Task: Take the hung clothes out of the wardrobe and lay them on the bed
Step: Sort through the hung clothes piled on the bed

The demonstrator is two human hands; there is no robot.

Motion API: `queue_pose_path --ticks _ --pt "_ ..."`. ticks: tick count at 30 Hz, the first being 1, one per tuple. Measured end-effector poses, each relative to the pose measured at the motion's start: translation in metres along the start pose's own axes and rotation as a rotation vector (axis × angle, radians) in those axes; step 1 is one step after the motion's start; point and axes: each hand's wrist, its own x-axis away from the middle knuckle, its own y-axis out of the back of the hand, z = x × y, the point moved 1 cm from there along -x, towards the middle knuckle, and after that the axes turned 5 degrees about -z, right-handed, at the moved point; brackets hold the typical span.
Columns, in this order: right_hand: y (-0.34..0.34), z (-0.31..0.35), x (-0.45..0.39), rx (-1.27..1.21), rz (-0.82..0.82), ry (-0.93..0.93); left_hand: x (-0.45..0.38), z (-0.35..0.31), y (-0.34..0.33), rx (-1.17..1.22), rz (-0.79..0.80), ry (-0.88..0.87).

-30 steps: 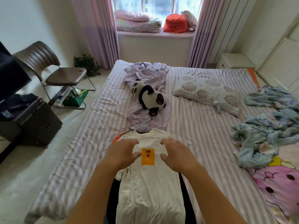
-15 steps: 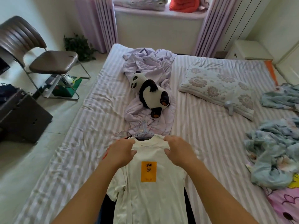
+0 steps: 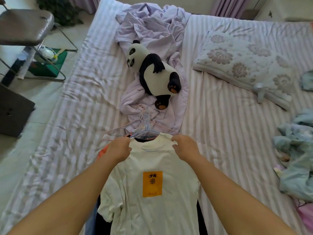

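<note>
Both hands are clamped on the shoulders of the white T-shirt (image 3: 150,189): left hand (image 3: 118,149) fingers curled into the left shoulder, right hand (image 3: 185,146) pinching the right shoulder seam, roughly level, neither nearer. The collar and the bunched wire hangers (image 3: 144,128) sit just above the fingertips at frame centre. The shirt's long axis runs straight down-frame, on top of darker garments on the striped bed (image 3: 220,133), so my guess is the shoulders get pressed flat next.
</note>
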Motion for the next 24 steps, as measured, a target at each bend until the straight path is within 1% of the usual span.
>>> queue_pose_path --ticks 4,9,11,14,18,21,23,24 --pt "-0.032 -0.017 -0.041 -0.010 0.041 -0.053 -0.033 0.022 -0.029 0.061 0.031 0.071" --pt "-0.064 -0.031 -0.076 0.026 0.107 -0.061 -0.060 0.043 -0.057 0.204 -0.053 0.122" --pt "-0.076 -0.036 -0.083 0.034 0.100 -0.060 -0.066 0.049 -0.067 0.206 -0.037 0.142" --pt "-0.087 -0.041 -0.095 0.054 0.053 -0.068 -0.072 0.055 -0.077 0.138 -0.040 0.160" --pt "-0.094 -0.042 -0.106 0.062 0.049 -0.078 -0.078 0.057 -0.078 0.046 -0.132 0.168" --pt "-0.097 -0.044 -0.107 0.043 0.049 -0.076 -0.077 0.052 -0.075 -0.047 -0.157 0.143" --pt "-0.096 -0.045 -0.103 0.023 0.010 -0.052 -0.075 0.048 -0.074 -0.140 -0.159 0.126" --pt "-0.095 -0.044 -0.100 0.015 -0.013 -0.032 -0.072 0.046 -0.073 -0.166 -0.186 0.102"
